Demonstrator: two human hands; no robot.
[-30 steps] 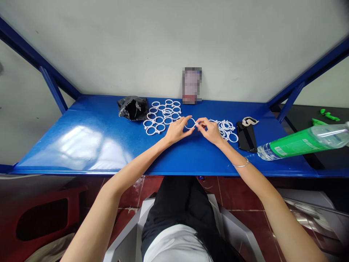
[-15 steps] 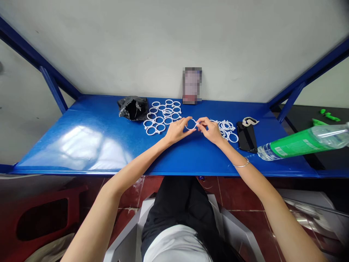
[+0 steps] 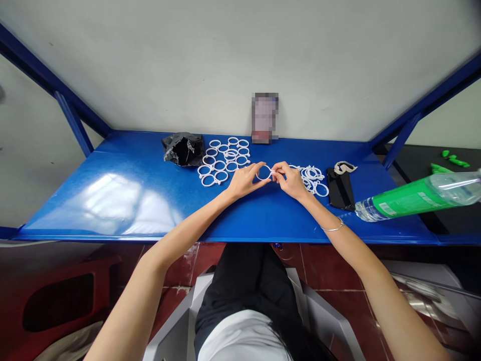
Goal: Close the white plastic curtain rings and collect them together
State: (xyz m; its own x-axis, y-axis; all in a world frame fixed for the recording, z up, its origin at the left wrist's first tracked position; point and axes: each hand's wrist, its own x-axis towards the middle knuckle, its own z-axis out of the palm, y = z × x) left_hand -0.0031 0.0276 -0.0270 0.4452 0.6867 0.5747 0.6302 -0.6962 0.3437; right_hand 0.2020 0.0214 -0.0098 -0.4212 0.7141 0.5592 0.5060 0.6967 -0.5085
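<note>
One thin, round, white plastic-looking ring (image 3: pixel 263 179) between both hands, over the blue surface (image 3: pixel 263 215). Left hand (image 3: pixel 243 180) in a wide curve, thumb and forefinger on the rim; right hand (image 3: pixel 288 179) in a tight pinch at the ring's right edge. Best steadied lightly on the left, without bending; worked only with right fingertips, clear of loose white rings (image 3: pixel 218 182).

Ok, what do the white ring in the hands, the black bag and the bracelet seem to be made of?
White ring: probably smooth plastic, given its even colour and thin, uniform rim.
Black bag: likely thin plastic film, slightly glossy, crumpled with bright creases.
Bracelet: seemingly polished metal, from its silvery shine, though coated plastic is possible.
</note>
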